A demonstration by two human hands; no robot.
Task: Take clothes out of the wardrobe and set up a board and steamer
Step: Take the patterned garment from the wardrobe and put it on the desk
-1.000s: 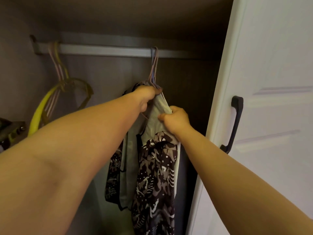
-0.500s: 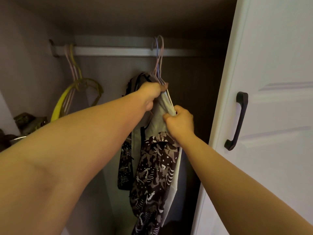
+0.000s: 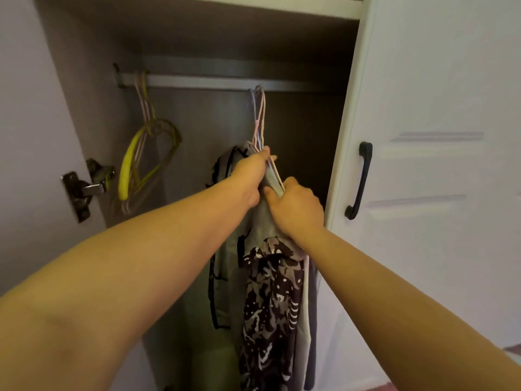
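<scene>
Head view: open wardrobe (image 3: pixel 197 32), both bare arms reaching in. Left hand (image 3: pixel 249 176) closed around the necks of a bunch of wire hangers (image 3: pixel 260 114), fingers curled tight at the top of the clothes. Right hand (image 3: pixel 298 206) just below and touching the left, fingers pinching the grey fabric and a hanger arm at the shoulder of the garments. Hanger hooks sit at the hanging rail (image 3: pixel 214 81); cannot tell if they rest on it or are just off it. Hanging clothes (image 3: pixel 270 306) drop straight down under the hands: brown-and-white patterned garment in front, grey pieces with dark trim behind and beside it. Left end of rail: empty hangers (image 3: pixel 141 153), yellow and pink, well apart from the held bunch. Door hinge (image 3: pixel 84 190) on left side panel. White wardrobe door (image 3: pixel 439 136) open at right, black handle (image 3: pixel 359 180).
</scene>
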